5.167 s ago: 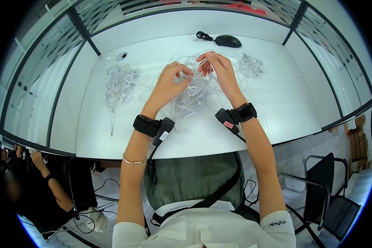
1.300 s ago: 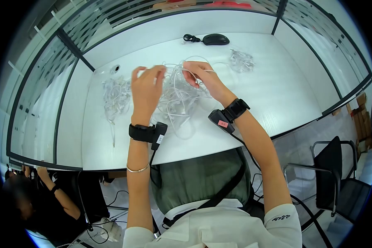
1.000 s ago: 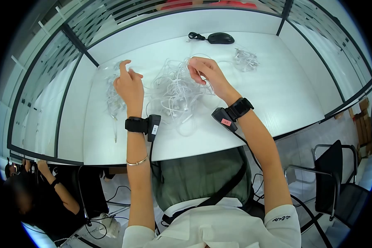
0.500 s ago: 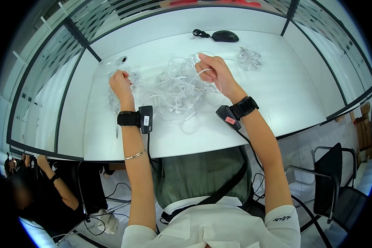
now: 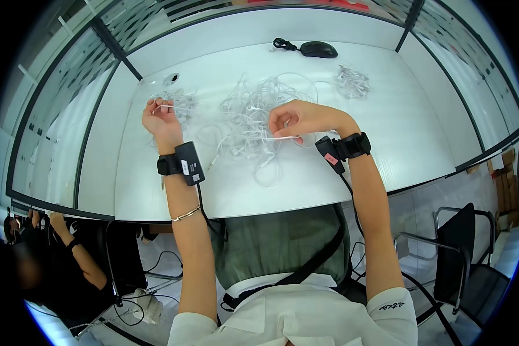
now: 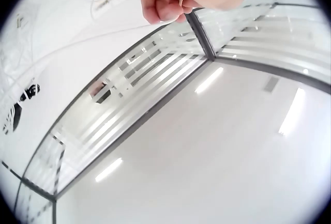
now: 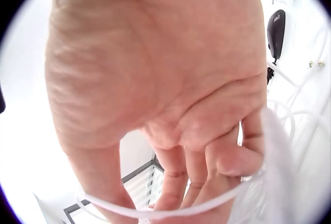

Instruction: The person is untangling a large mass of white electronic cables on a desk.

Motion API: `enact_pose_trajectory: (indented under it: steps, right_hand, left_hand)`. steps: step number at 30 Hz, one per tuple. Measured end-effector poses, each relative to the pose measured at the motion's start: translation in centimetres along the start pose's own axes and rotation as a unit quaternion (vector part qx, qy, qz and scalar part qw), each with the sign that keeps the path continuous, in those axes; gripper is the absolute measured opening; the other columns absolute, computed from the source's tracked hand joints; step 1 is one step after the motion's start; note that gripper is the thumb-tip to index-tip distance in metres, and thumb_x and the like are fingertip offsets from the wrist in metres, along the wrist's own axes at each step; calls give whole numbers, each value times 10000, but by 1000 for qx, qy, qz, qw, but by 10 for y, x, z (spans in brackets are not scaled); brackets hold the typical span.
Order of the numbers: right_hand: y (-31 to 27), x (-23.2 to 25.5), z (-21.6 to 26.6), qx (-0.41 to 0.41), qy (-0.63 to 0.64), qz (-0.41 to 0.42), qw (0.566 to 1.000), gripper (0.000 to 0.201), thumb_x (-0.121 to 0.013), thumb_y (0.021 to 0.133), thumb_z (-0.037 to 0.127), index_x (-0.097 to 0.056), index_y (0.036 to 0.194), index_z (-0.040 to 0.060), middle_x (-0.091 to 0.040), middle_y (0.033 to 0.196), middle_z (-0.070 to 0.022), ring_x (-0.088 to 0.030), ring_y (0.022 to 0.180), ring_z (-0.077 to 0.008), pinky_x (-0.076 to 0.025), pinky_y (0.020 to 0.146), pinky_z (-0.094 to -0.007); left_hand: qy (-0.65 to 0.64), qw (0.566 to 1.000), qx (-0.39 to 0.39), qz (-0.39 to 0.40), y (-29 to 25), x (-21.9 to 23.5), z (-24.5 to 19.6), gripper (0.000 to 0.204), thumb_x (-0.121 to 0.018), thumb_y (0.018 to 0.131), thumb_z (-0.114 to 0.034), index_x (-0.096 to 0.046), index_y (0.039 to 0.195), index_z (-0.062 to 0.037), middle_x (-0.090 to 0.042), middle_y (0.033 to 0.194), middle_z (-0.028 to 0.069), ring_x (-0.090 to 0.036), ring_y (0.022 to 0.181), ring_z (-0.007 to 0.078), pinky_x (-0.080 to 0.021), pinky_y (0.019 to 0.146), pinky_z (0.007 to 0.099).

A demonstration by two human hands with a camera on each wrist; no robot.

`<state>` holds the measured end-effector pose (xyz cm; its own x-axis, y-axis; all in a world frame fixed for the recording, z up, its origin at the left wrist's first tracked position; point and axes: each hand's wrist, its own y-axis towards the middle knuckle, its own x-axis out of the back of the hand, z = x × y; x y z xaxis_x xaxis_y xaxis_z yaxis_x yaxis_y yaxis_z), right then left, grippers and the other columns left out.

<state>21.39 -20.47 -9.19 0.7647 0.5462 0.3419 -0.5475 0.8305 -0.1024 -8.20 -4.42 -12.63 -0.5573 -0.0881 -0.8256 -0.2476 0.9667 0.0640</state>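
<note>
My left hand (image 5: pixel 162 122) is turned palm up at the desk's left, its curled fingers gripping a thin white cable (image 6: pixel 93 38). That cable runs off toward the middle in the left wrist view. Over the near right part of a tangled pile of white cables (image 5: pixel 249 104), my right hand (image 5: pixel 314 118) pinches a white cable (image 7: pixel 155 215) between thumb and fingers. In the right wrist view the cable crosses the thumb and fingertips. A loose cable end with a slim plug (image 5: pixel 214 160) lies left of the pile's near side.
A smaller white cable heap (image 5: pixel 181 104) lies behind the left hand, another heap (image 5: pixel 353 82) at the back right. A black mouse (image 5: pixel 318 49) with its cord bundled sits near the back panel (image 5: pixel 259 32). Low partitions enclose the desk (image 5: pixel 386 150). Another person's arm (image 5: pixel 89 256) shows lower left.
From the middle pile, my left hand has moved to the left heap and turned palm up with a cable. My right hand has come nearer and now lies sideways over the pile.
</note>
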Motion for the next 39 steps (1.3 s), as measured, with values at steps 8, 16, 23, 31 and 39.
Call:
enact_pose_trajectory:
  steps: [8,16,23,31,39]
  right_hand:
    - [8,-1,3,99,-86,-181,975,196,-709,831,234,-654,982,120,-604,879,47,-483,705,-65,-408,599,-215]
    - [15,-11,-2,46,-160,-168,972,245,-687,835,309,-687,953,94,-600,781,-2,-498,688,-116,-414,627,-262]
    - [15,-15,8,77,-116,-241,961,231,-667,846,278,-681,889,52,-654,742,-41,-570,680,-132,-456,667,-263]
    - [15,-14,7,85,-59,-272,957,243,-623,897,255,-646,928,16,-595,744,-15,-498,680,-96,-422,657,-244]
    - [15,-12,5,121,-29,-276,953,253,-563,941,280,-621,967,35,-577,848,-1,-476,750,-101,-408,709,-247]
  left_hand:
    - [-28,979,4,201,-27,-35,-5,138,-476,909,-92,-539,1003,-13,-589,899,103,-580,807,208,-461,945,380]
    - [31,965,-22,259,-40,-50,2,255,-459,924,-103,-516,1128,39,-583,1101,164,-599,1000,286,-430,1016,392]
    - [261,929,27,260,-61,-63,11,387,-468,923,-138,-482,1244,78,-575,1214,205,-611,1080,306,-424,1007,352]
    - [543,777,85,307,-62,-62,16,511,-462,922,-432,-667,1043,21,-706,816,122,-599,606,141,-429,696,276]
    - [472,716,104,503,-90,-76,18,309,-529,861,-240,-649,1081,-59,-643,1003,21,-557,907,130,-405,818,280]
